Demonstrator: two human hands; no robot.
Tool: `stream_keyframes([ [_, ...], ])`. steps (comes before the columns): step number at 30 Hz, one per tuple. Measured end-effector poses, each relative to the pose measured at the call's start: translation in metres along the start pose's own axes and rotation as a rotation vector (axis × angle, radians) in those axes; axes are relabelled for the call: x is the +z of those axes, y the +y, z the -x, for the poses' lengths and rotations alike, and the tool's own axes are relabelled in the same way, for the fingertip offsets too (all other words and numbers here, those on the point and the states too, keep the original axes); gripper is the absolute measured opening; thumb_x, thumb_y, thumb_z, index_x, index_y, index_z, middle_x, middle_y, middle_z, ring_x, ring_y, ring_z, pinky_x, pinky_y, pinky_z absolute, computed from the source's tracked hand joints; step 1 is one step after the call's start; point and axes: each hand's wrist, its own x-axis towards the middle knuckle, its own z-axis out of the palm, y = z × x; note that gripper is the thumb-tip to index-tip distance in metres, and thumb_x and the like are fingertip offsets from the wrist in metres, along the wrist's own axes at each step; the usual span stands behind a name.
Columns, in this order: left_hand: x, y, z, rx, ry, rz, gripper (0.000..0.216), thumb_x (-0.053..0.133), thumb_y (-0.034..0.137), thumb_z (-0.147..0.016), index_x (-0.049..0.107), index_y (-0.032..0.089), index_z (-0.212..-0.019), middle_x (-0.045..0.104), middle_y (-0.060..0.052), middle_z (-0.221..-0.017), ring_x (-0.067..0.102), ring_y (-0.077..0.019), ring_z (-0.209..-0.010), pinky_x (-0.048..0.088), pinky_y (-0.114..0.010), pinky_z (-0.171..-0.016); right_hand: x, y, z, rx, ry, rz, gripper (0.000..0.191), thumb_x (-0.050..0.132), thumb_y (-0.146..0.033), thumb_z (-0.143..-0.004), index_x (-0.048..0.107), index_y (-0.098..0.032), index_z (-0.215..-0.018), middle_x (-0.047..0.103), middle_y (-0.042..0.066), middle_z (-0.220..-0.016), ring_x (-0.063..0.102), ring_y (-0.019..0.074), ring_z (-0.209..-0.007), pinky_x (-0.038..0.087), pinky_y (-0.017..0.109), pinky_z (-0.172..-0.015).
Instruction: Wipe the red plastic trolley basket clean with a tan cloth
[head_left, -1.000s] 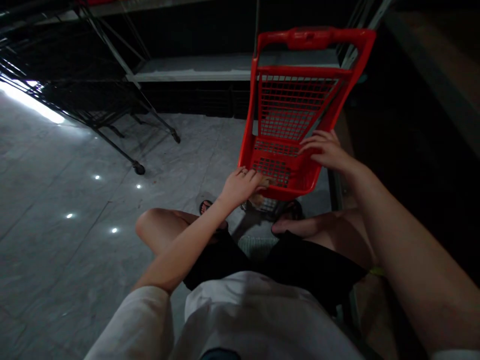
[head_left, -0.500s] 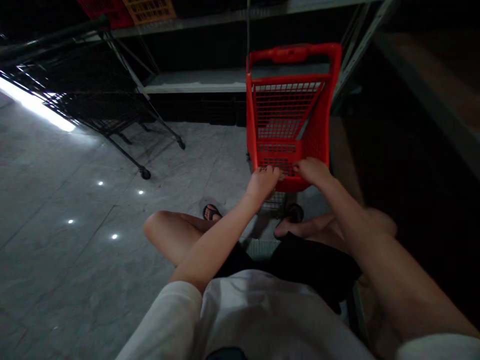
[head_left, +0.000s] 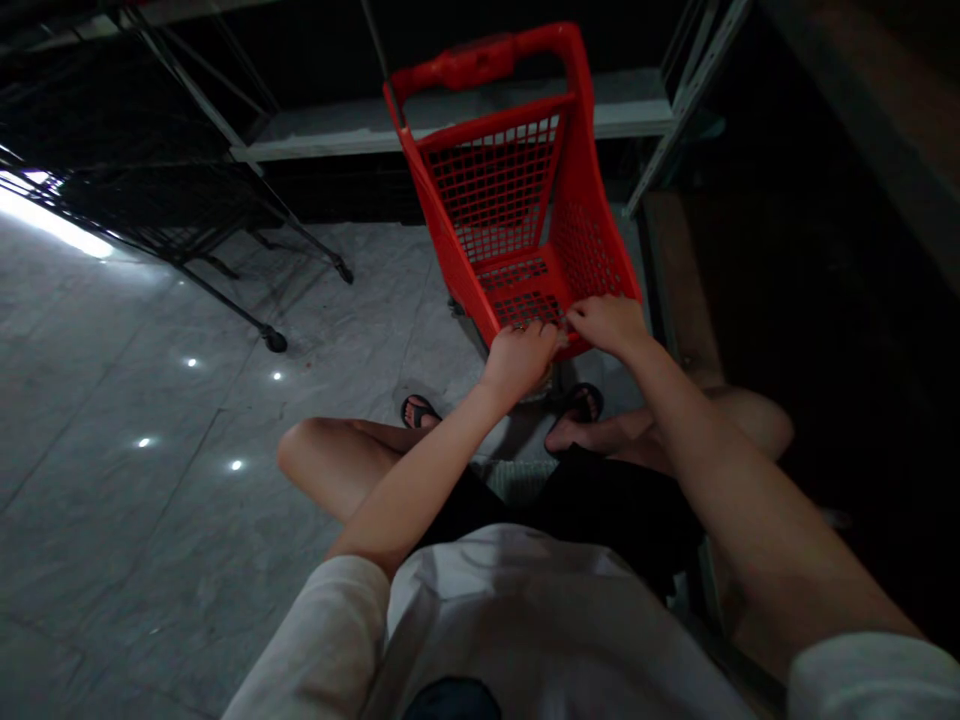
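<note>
A small red plastic shopping cart [head_left: 581, 205] with gridded walls stands before my knees, turned at an angle, its handle pointing up and to the left. The near rim of its basket is gripped by my left hand [head_left: 521, 358], fingers curled over the edge. Close beside it, my right hand [head_left: 611, 322] is closed on the same rim near the right corner. Both thumbs are partly hidden. The basket floor shows only its own grid.
Behind the cart runs a metal shelf [head_left: 315, 140]. A dark wire cart [head_left: 217, 235] on castors stands to the left on the grey tiled floor [head_left: 165, 540]. My sandalled feet are just below the basket. A dark raised edge [head_left: 682, 290] lies at the right.
The red cart has swung, its handle end moving left and its body now tilted across the view. Both hands have stayed on the near rim.
</note>
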Motion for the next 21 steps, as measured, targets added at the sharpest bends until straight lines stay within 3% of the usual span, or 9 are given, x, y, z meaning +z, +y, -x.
stream_keyframes([
  [5, 0.000, -0.032, 0.023, 0.093, 0.119, -0.070, 0.025, 0.057, 0.033, -0.113, 0.076, 0.017, -0.110, 0.082, -0.010, -0.105, 0.076, -0.0263, -0.109, 0.050, -0.046, -0.120, -0.006, -0.009, -0.002, -0.051, -0.008, 0.019, 0.052, 0.040, -0.036, -0.108, 0.087, -0.018, -0.120, 0.083, 0.018, -0.124, 0.077, 0.0338, -0.122, 0.057, 0.041, -0.098],
  [8, -0.005, -0.056, 0.045, 0.136, 0.157, -0.106, 0.027, 0.056, 0.037, -0.113, 0.076, 0.020, -0.113, 0.082, -0.009, -0.109, 0.074, -0.0261, -0.115, 0.043, -0.051, -0.129, -0.006, -0.021, 0.005, -0.064, 0.009, 0.026, 0.053, 0.039, -0.036, -0.108, 0.086, -0.016, -0.120, 0.083, 0.019, -0.123, 0.078, 0.0336, -0.118, 0.058, 0.040, -0.095],
  [13, -0.012, -0.077, 0.068, 0.028, 0.133, -0.081, 0.031, 0.051, 0.037, -0.114, 0.076, 0.020, -0.107, 0.081, -0.009, -0.112, 0.073, -0.0259, -0.117, 0.038, -0.051, -0.134, -0.002, -0.047, 0.027, -0.143, -0.008, 0.017, 0.055, 0.036, -0.036, -0.110, 0.085, -0.017, -0.121, 0.083, 0.018, -0.122, 0.079, 0.0326, -0.117, 0.057, 0.038, -0.093],
  [21, -0.028, -0.087, 0.068, -0.241, 0.068, 0.008, 0.042, 0.041, 0.040, -0.118, 0.079, 0.021, -0.110, 0.082, -0.008, -0.117, 0.073, -0.0269, -0.119, 0.035, -0.052, -0.129, -0.001, -0.076, 0.064, -0.194, -0.072, -0.009, 0.057, 0.027, -0.042, -0.115, 0.076, -0.021, -0.135, 0.083, 0.018, -0.121, 0.079, 0.0348, -0.117, 0.058, 0.042, -0.093],
])
